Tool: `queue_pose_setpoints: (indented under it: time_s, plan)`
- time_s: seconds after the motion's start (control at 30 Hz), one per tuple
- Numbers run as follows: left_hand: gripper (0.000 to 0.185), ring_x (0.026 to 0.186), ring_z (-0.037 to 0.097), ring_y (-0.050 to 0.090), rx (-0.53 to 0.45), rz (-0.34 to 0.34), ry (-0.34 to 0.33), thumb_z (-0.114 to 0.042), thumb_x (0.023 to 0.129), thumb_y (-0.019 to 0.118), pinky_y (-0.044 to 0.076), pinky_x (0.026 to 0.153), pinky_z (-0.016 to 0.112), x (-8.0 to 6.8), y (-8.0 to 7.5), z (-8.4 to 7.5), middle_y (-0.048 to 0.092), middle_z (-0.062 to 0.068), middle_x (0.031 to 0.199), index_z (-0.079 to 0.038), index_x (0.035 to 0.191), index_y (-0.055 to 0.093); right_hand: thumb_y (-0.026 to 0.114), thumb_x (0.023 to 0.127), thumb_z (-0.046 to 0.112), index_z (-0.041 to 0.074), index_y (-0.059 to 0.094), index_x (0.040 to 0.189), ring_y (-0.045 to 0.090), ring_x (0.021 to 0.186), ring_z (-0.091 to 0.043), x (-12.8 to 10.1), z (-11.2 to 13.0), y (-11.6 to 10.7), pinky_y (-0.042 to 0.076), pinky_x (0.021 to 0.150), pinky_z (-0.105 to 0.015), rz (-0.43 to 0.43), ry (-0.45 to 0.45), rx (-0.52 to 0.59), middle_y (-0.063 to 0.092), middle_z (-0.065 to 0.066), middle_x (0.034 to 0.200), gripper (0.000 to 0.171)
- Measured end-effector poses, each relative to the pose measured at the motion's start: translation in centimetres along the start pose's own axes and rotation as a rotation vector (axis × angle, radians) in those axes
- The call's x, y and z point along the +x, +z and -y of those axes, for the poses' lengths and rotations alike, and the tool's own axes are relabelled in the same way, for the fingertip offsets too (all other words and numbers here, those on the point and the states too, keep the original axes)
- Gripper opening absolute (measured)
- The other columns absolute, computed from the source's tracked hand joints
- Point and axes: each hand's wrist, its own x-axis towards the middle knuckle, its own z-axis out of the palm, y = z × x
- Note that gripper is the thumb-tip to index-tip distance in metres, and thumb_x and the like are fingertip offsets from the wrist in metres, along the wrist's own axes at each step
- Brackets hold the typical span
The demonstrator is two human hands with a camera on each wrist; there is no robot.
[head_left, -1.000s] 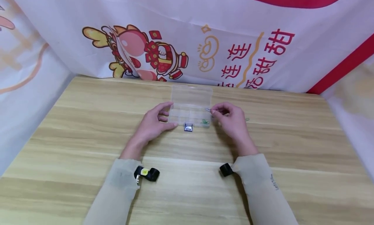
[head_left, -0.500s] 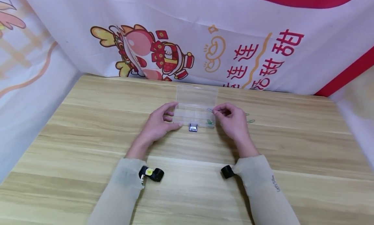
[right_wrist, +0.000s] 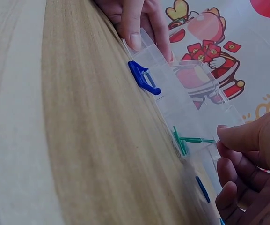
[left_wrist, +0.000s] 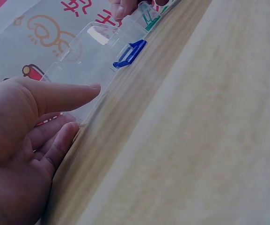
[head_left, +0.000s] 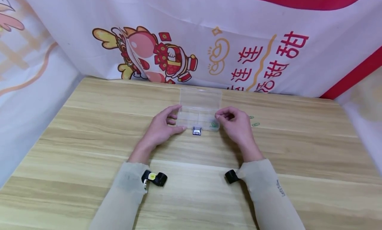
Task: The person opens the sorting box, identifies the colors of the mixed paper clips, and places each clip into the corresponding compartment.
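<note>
Left hand (head_left: pixel 161 125) grips left end of box (right_wrist: pixel 174 112), thumb at near wall; box open on far half of table (head_left: pixel 98 123). Right hand (head_left: pixel 235 123) at right end, my thumb and forefinger close together; pinching anything, cannot tell. Right wrist view reveals blue sliver (right_wrist: pixel 202 189); head view, two thin green clips (head_left: pixel 255 124). Clear plastic box, angular blue latch (right_wrist: pixel 144 77), wood-grain table.
</note>
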Motion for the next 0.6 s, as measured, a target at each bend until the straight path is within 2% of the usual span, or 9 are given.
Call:
queue_pose_setpoints:
  time_s: [0.2, 0.4, 0.6]
  plan:
    - [0.08, 0.123, 0.031, 0.06, 0.01, -0.004, 0.002, -0.014, 0.09, 0.088, 0.053, 0.109, 0.048, 0.0, 0.1, 0.0, 0.063, 0.011, 0.138, -0.029, 0.16, 0.052, 0.074, 0.102, 0.021, 0.013, 0.077, 0.114, 0.06, 0.105, -0.024, 0.1, -0.4, -0.2, 0.052, 0.093, -0.035, -0.009, -0.018, 0.008, 0.071, -0.008, 0.112, 0.015]
    - [0.081, 0.122, 0.031, 0.06, 0.006, 0.0, 0.01, -0.013, 0.089, 0.088, 0.054, 0.109, 0.048, 0.0, 0.1, -0.1, 0.063, 0.011, 0.138, -0.028, 0.16, 0.051, 0.075, 0.102, 0.022, 0.01, 0.078, 0.114, 0.06, 0.099, -0.022, 0.2, -2.0, -1.6, 0.052, 0.084, -0.029, -0.042, -0.051, 0.036, 0.072, -0.009, 0.11, 0.017]
    - [0.081, 0.123, 0.031, 0.061, 0.003, -0.002, 0.017, -0.013, 0.089, 0.089, 0.054, 0.11, 0.048, 0.1, 0.1, 0.2, 0.063, 0.012, 0.138, -0.027, 0.16, 0.052, 0.076, 0.101, 0.029, 0.014, 0.077, 0.117, 0.059, 0.096, -0.018, 0.0, -3.4, -4.0, 0.054, 0.072, -0.024, -0.071, 0.025, 0.046, 0.069, -0.004, 0.111, 0.022]
